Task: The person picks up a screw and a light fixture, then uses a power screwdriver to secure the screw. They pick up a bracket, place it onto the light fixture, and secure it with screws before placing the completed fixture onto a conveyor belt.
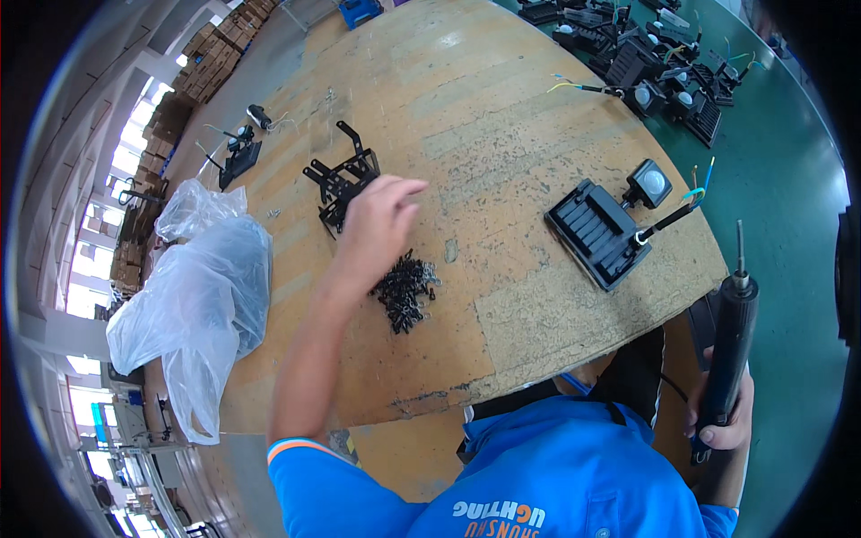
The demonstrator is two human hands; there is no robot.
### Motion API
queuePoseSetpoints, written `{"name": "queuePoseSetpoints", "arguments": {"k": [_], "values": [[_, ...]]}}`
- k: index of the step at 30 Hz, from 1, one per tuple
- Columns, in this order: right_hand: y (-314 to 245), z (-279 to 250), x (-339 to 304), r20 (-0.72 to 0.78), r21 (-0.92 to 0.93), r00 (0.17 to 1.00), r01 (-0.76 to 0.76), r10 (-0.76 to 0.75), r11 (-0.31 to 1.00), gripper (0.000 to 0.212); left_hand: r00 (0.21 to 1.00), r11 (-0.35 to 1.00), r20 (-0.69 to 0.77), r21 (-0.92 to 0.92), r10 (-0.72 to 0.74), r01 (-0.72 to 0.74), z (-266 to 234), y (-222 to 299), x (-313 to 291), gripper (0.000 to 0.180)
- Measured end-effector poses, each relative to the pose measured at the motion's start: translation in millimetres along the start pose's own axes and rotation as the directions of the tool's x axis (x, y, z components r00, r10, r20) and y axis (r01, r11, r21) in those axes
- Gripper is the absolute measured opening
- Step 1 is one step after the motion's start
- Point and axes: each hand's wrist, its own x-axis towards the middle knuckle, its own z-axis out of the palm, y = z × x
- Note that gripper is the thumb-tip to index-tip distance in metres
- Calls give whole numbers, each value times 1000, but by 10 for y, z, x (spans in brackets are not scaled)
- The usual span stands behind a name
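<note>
My left hand is over the near edge of a pile of black metal brackets. Its thumb and a finger point to the right, apart, with nothing visible between them; the other fingers are partly hidden. Just below that hand lies a heap of small black screws mixed with some silvery pieces. At the lower right, beyond the table's edge, my right hand is wrapped round a black electric screwdriver, its bit pointing up. A black floodlight with a sensor head and loose wires rests on the table's right side.
The worn wooden table has a bulky clear plastic bag on its left edge. Behind the bag sits another small floodlight. Several black floodlights pile up on the green surface at the right. Stacked cartons stand far left.
</note>
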Motion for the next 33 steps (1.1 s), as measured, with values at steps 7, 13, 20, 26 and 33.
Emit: {"name": "queuePoseSetpoints", "arguments": {"k": [7, 13, 20, 26, 33], "values": [[89, -73, 76, 177, -140, 979, -73, 98, 987, 82, 965, 857, 58, 449, 255, -253, 122, -452, -173, 15], [165, -175, -6, 347, -270, 928, -37, 133, 962, 78, 953, 847, -24, 465, 303, -258, 188, -173, -151, 9], [183, -263, -115, 414, -357, 889, -38, 194, 933, 79, 899, 285, 420, -852, -127, 438, 686, 1221, -446, 17], [200, -257, -100, 440, -481, 866, 6, 236, 877, 80, 801, -203, 598, -787, -23, 582, 1035, 1385, -403, 17], [142, -224, -48, 415, -481, 880, -1, 229, 877, 77, 797, -251, 603, -770, 14, 587, 1125, 1367, -379, 18]]}}
